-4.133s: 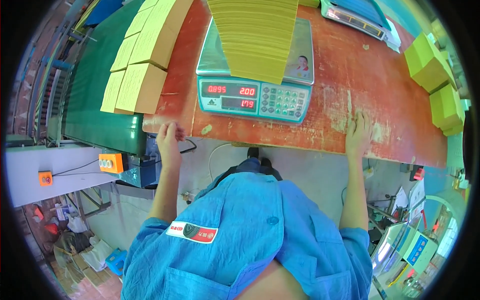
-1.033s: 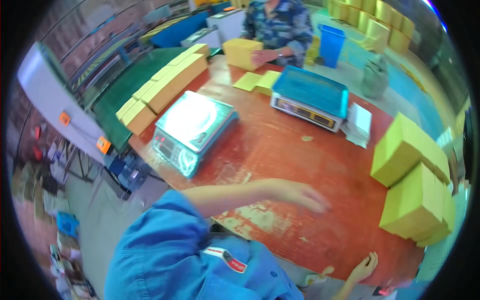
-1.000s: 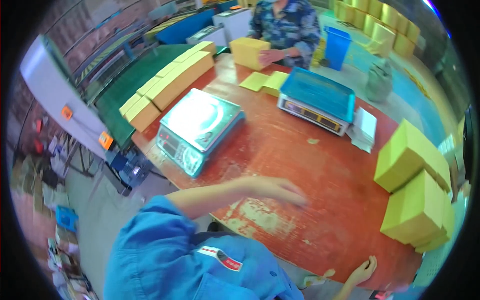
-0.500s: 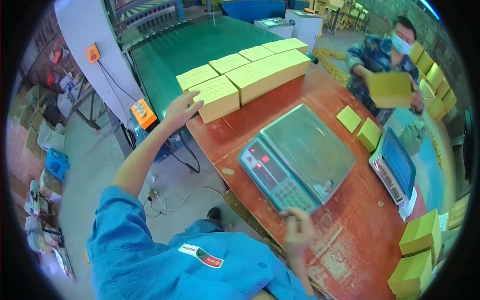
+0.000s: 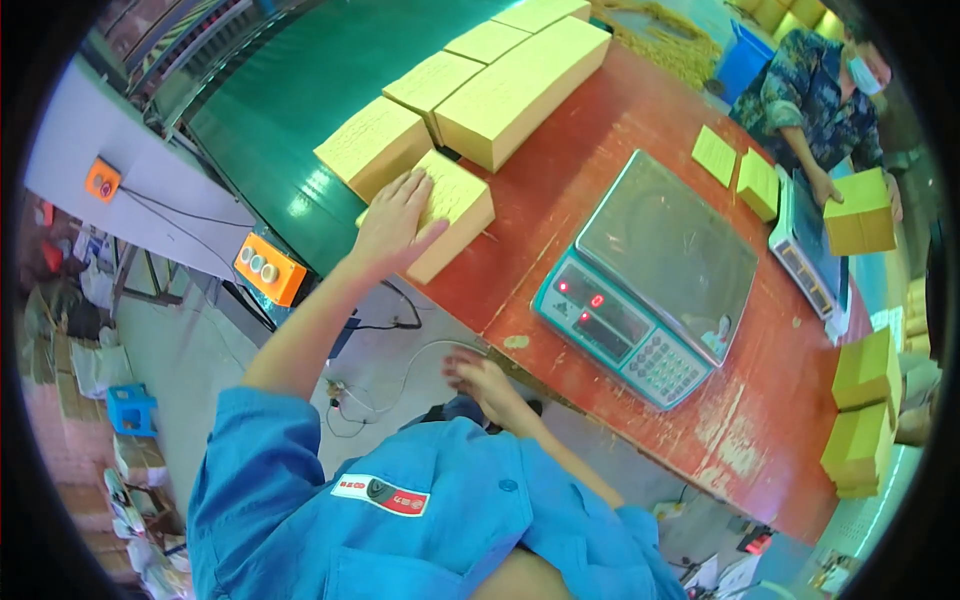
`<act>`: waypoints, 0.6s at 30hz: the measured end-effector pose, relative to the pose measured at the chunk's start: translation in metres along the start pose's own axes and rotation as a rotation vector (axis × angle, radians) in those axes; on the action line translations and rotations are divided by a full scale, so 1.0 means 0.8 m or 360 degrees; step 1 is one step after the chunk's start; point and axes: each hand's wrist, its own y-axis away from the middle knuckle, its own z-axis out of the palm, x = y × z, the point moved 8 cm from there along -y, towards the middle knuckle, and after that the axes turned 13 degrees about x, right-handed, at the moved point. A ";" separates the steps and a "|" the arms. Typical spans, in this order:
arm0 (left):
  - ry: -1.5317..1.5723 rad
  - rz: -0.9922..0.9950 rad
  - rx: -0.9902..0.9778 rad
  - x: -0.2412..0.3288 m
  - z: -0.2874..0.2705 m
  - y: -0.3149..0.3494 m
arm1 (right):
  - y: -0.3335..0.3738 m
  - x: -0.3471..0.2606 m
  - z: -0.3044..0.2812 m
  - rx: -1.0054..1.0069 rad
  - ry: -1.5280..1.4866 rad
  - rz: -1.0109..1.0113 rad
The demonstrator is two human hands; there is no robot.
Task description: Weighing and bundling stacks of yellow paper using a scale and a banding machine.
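One scuffed red table (image 5: 530, 240) borders a green surface (image 5: 270, 130), left fingers (image 5: 411, 189) spread on a stack (image 5: 457, 190), right fingers (image 5: 463, 368) half-open.

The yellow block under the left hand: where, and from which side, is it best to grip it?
Probably the near end of the yellow block, across its narrower width, from the person's side, where the left hand lies: its right long side is exposed toward the scale, but a neighbouring block sits close on its left.

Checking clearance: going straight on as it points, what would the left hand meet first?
The near yellow block, which the left hand seems to touch; beyond it, probably the long yellow block, though depth is unclear.
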 end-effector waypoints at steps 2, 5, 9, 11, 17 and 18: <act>0.0049 0.0005 0.0067 0.027 -0.019 0.038 | -0.025 -0.020 0.023 -0.0023 -0.0225 -0.0060; 0.0064 -0.0189 0.0079 0.053 -0.042 0.088 | -0.033 -0.044 0.049 -0.0057 -0.0330 -0.0223; 0.0814 -0.0955 0.0277 0.008 -0.045 0.144 | -0.012 -0.066 0.075 -0.0265 0.0072 -0.0930; 0.1433 -0.1436 0.0293 -0.006 -0.032 0.173 | 0.028 -0.102 0.072 -0.0082 0.0541 -0.1273; 0.3308 -0.1687 0.0280 0.143 -0.010 0.121 | 0.210 -0.267 0.076 0.0521 0.1669 -0.2280; 0.3422 -0.1697 0.0254 0.176 -0.006 0.092 | 0.233 -0.289 0.061 0.0725 0.1719 -0.2397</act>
